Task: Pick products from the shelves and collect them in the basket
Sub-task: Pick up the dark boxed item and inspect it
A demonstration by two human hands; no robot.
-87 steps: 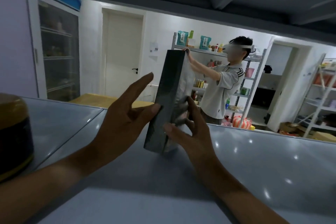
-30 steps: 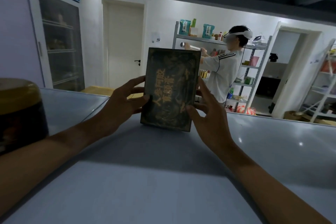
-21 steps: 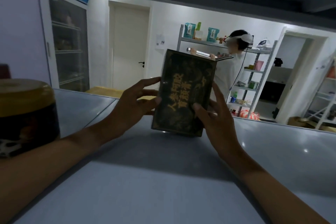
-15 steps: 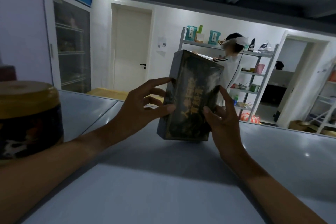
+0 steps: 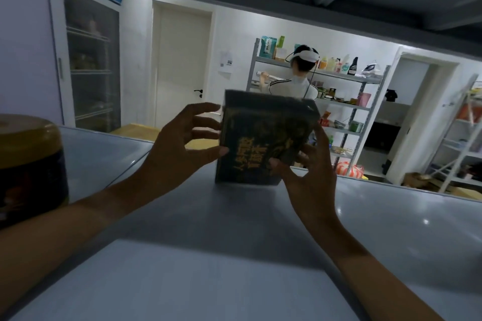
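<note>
A: status on the box?
B: dark box (image 5: 263, 143) with gold lettering stands on the grey shelf (image 5: 234, 255), roughly frame centre. Tilted, top leaning toward the camera. Lower edge looks to be on the shelf surface, can't confirm full contact.

A: hands?
B: left hand (image 5: 180, 148) at the box's 9 o'clock. Thumb tip touches the front face near the left edge, fingers reach toward the left side and are spread; motion blur there, so contact of the upper fingers is unclear. It grips the box between thumb and fingers as far as I can tell.
B: right hand (image 5: 310, 172) at the box's 4 o'clock. Thumb presses the front face low down, fingers wrap behind the right edge. So both hands grasp the box, one each side.

A: anything else on the shelf?
B: round jar (image 5: 28, 167) with a gold lid, dark body, at 9 o'clock at the frame edge, well apart from the box. Partly cut off.

A: basket?
B: none showing in this view.

A: background?
B: another person (image 5: 294, 81) in a white top with a headset, back turned, stands at a metal rack (image 5: 365, 112) at 1 o'clock holding assorted packets and bottles. White door (image 5: 182, 65) at 11 o'clock, glass-door cabinet (image 5: 88, 68) at 10 o'clock. Second rack (image 5: 461, 135) at 3 o'clock, edge of frame.
</note>
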